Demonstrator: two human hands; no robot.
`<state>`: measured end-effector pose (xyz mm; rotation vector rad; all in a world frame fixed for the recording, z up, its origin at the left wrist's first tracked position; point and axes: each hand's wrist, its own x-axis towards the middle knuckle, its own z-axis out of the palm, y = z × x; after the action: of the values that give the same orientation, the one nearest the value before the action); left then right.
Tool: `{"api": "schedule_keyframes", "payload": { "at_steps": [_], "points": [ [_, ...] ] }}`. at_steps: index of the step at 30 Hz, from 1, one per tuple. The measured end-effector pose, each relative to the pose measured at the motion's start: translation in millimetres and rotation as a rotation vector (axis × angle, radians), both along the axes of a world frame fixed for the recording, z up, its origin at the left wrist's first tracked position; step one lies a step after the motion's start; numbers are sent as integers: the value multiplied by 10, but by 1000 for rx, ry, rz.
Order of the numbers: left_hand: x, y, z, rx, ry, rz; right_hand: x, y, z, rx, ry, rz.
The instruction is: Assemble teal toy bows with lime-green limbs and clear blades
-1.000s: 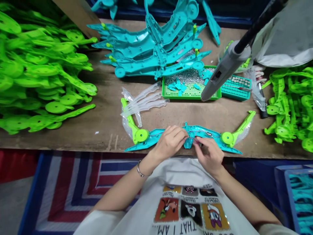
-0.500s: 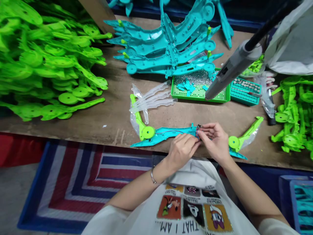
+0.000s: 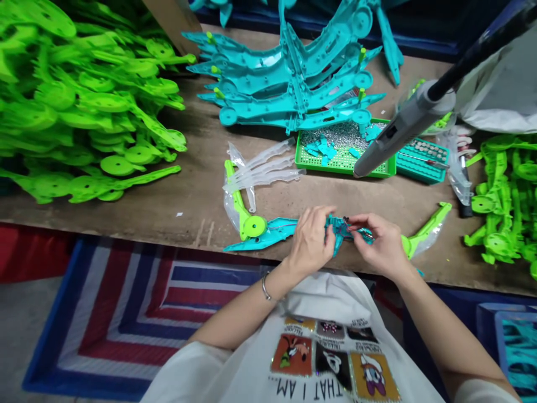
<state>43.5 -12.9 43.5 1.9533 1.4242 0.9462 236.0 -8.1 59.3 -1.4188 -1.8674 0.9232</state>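
A turquoise plastic toy bow shell [image 3: 277, 228] lies along the front edge of the bench, its inner side up, with a thin wire running along it. A green limb [image 3: 254, 225] joins it at the left end, and another green limb [image 3: 425, 230] at the right. My left hand [image 3: 312, 238] is closed around the shell just left of its middle. My right hand [image 3: 381, 243] pinches thin reddish wires [image 3: 353, 228] over the middle section, beside a small dark part [image 3: 346, 219]. Its palm and fingers cover some of the shell's right half.
Turquoise shells [image 3: 268, 103] are stacked at the back. Before them sit a green basket [image 3: 304, 162] of screws and a teal tray [image 3: 423, 173]. A grey electric screwdriver [image 3: 394, 131] hangs above. Green parts are piled left [image 3: 96, 112] and right [image 3: 503, 201]; clear strips [image 3: 264, 173] lie mid-bench.
My left hand has moved up and onto the shell, away from the pinching fingers of my right. The right hand has shifted slightly right, uncovering the shell's middle.
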Motion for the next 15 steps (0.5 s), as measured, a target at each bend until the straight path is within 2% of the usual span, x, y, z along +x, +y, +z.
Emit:
{"api": "schedule_keyframes", "payload": {
  "at_steps": [4,8,12,15],
  "points": [
    [6,147,74,-106,12,-184,-13,33,46,252,-149,85],
    [-41,103,46,-178,-74,-186,30,71,-91,424,-258,101],
    [-80,27,-15,-249,-204,-169,47,153,-228,473,-311,93],
    [-76,44,-65,-248,-253,-157,15,220,-224,429,-254,101]
  ]
}}
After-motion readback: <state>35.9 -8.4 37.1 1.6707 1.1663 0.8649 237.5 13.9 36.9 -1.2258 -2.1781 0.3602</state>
